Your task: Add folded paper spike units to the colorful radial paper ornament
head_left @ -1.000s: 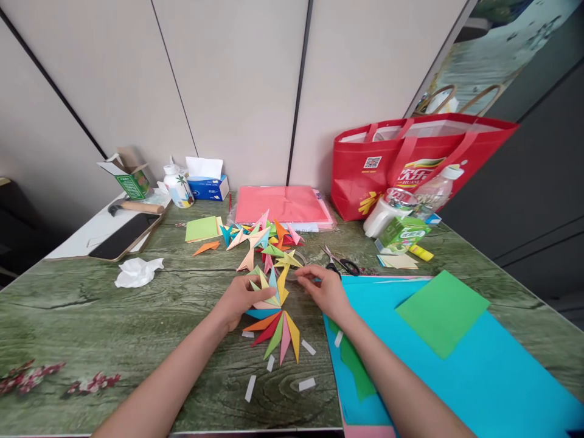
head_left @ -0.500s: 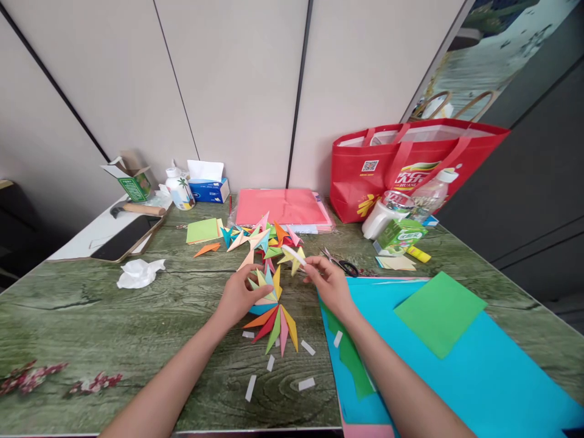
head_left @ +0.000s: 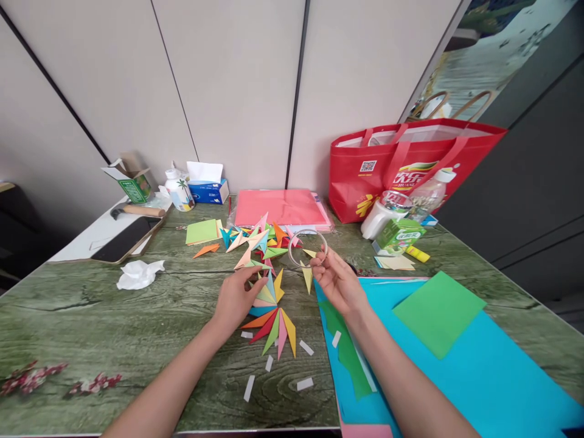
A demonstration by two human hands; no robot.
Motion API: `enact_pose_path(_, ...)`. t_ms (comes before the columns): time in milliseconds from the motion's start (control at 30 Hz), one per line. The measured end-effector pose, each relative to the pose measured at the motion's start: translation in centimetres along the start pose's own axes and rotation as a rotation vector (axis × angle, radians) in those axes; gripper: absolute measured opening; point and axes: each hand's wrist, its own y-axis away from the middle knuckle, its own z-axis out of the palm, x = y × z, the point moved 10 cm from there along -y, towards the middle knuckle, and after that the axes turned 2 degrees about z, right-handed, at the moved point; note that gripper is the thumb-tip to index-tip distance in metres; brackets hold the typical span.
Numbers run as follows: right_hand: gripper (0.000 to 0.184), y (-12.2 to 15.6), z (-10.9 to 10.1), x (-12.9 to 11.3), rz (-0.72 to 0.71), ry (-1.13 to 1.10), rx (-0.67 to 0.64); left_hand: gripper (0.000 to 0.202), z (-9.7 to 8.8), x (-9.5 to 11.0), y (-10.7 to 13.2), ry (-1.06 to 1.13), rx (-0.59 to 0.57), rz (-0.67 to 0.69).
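My right hand (head_left: pixel 336 280) is closed on a thin ring-shaped roll of tape (head_left: pixel 291 248), its flat side facing me. Pale yellow folded paper pieces (head_left: pixel 307 278) show just behind the ring, close to the fingertips; I cannot tell whether they are held or stuck to it. My left hand (head_left: pixel 238 292) has its fingers closed on the upper left of a fan of pointed folded paper pieces (head_left: pixel 283 331) in many colours, lying on the table. Past the fingers lies a pile of loose folded pieces (head_left: pixel 258 238).
Several white strips (head_left: pixel 305 384) lie near the fan. Blue paper sheets (head_left: pixel 424 365) with a green square (head_left: pixel 440 313) cover the right side. Behind stand a red bag (head_left: pixel 351 188), a white cup (head_left: pixel 379 220) and a tissue box (head_left: pixel 210 191). A crumpled tissue (head_left: pixel 140 275) sits left.
My right hand has turned, so the tape roll swung from edge-on to facing me, and the yellow pieces shifted right. My left hand stays at the fan, its fingers slightly shifted.
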Motion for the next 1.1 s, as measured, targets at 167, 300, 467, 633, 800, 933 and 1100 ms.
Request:
enact_pose_path(167,0.03,0.8,1.5,0.9,0.012,0.16,-0.117,0.026,-2.6,3.2,0.6,-0.048,0.247,0.2)
enact_pose_path(300,0.021,1.7,3.4,1.0,-0.103,0.479,-0.242,0.042,-3.1,7.4,2.0,-0.086,0.268,0.499)
enact_pose_path(467,0.014,2.6,4.8,1.3,-0.235,0.808,-0.305,0.042,-1.0,9.6,3.4,-0.127,0.088,0.741)
enact_pose_path(633,0.016,3.8,6.7,-0.7,-0.534,0.98,-0.347,0.015,-0.1,8.9,3.2,-0.089,0.058,0.697)
enact_pose_path(800,0.024,3.6,3.8,-3.9,-0.809,1.425,0.1,0.013,-1.3,5.7,1.3,0.23,0.074,0.281)
enact_pose_path(933,0.03,1.4,-1.6,-3.8,-0.409,1.927,0.509,0.017,-0.8,3.3,0.5,0.574,0.008,-0.01)
enact_pose_path(1100,0.034,0.7,-3.7,-2.8,-0.134,2.135,0.564,0.023,-0.3,1.5,0.1,0.793,0.028,-0.144)
